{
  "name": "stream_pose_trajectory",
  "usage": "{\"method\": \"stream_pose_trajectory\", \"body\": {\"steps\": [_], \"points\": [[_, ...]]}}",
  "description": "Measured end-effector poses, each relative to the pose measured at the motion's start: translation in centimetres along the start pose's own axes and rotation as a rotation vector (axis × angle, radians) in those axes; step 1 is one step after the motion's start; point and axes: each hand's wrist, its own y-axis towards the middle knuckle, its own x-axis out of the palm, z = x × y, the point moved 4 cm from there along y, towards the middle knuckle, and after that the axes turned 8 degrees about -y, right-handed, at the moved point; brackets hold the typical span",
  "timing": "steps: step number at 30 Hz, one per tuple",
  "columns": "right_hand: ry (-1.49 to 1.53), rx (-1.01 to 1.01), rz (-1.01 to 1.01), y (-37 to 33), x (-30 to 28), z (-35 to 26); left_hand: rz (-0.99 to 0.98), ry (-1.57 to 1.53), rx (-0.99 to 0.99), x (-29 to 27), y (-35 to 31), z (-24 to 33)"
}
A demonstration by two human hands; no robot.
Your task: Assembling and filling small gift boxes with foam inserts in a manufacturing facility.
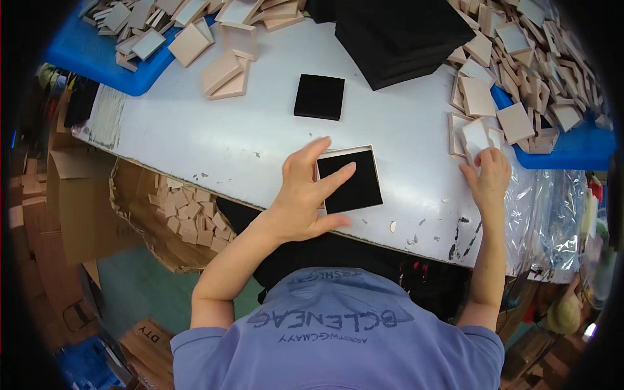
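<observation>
A small shallow box (376, 170) with a pale rim lies on the table in front of me, and a square black pad (354, 185) fills most of it. My left hand (302, 192) is over the box's left side with its fingers spread. Its index fingertip rests on the pad, and the thumb reaches along the near edge. On the right, my right hand (489, 175) has its fingers closed on the near edge of a cream box half (476, 138) with a white inside, at the edge of a heap. Farther back lies a single black pad (319, 97).
A tall stack of black pads (403, 39) stands at the back. Blue trays heaped with box pieces stand at the left (104, 65) and right (572, 146). Two box pieces (224, 75) lie near the left tray. Below the table's left edge, a carton (140, 227) holds more pieces.
</observation>
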Motion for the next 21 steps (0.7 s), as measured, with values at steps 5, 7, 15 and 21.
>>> {"method": "stream_pose_trajectory", "body": {"steps": [5, 7, 15, 21], "points": [[-0.007, 0.101, -0.047, 0.8, -1.7, -1.5, -0.053, 0.022, -0.004, 0.2, -0.5, -0.2], [0.666, 0.286, 0.035, 1.6, -3.2, -2.5, -0.119, 0.094, 0.019, 0.2, -0.4, 0.7], [1.751, 0.533, -0.604, 4.9, 3.7, -9.7, -0.165, 0.009, 0.036, 0.4, -0.8, -0.8], [1.109, -0.048, -0.398, 6.0, 1.7, -15.2, -0.008, -0.134, 0.112, -0.6, -0.5, -1.9]]}}
